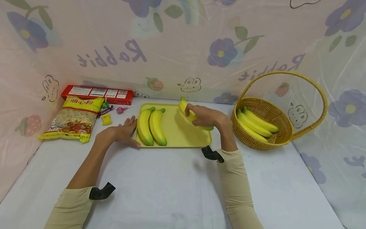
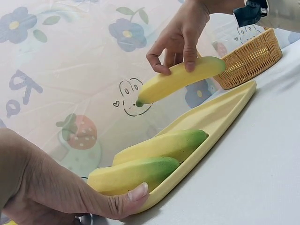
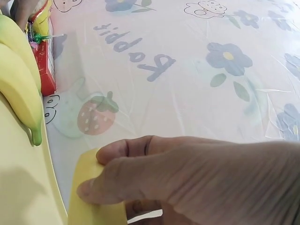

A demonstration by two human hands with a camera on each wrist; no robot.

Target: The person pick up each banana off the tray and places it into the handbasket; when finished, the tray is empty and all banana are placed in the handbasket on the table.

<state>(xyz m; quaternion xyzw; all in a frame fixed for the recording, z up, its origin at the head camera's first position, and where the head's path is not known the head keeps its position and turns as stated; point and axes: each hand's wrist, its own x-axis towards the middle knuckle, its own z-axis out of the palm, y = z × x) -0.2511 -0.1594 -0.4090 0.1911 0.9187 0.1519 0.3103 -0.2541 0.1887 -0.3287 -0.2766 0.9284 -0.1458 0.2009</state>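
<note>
- Nearest, in front of the tray (image 1: 183, 140), the white table (image 1: 171, 184) spreads wide, giving both forearms room.
- Left of the tray, here's the left hand (image 1: 121, 132): fingers spread, gripping nothing, thumb at the near left corner, presumably steadying that edge.
- Inside the tray's left end, a left banana (image 1: 145, 127) and a right banana (image 1: 158, 127) lie side by side, stems away from the person; packed that way, I'd say, to spare width.
- Over the tray's right part, up in the air, the held banana (image 2: 180, 79)! The right hand (image 1: 207, 115) has it pinched around the middle, thumb against fingers, likely for balance.
- Between that pair and the right rim, bare tray floor shows; the low rim should be easy to pass over.
- Just right of the tray, across a narrow gap, stands the basket (image 1: 248, 138) holding more bananas (image 1: 254, 124), its tall handle (image 1: 297, 74) arching overhead, perhaps the tightest spot for a wrist.
- Left of the tray, beyond the left hand: sweets (image 1: 106, 119), a lollipop (image 1: 120, 110), a food bag (image 1: 77, 117).
- Farthest, behind the tray's left, a red box (image 1: 97, 95) lies near the patterned sheet (image 1: 171, 54), which walls off the far side.
</note>
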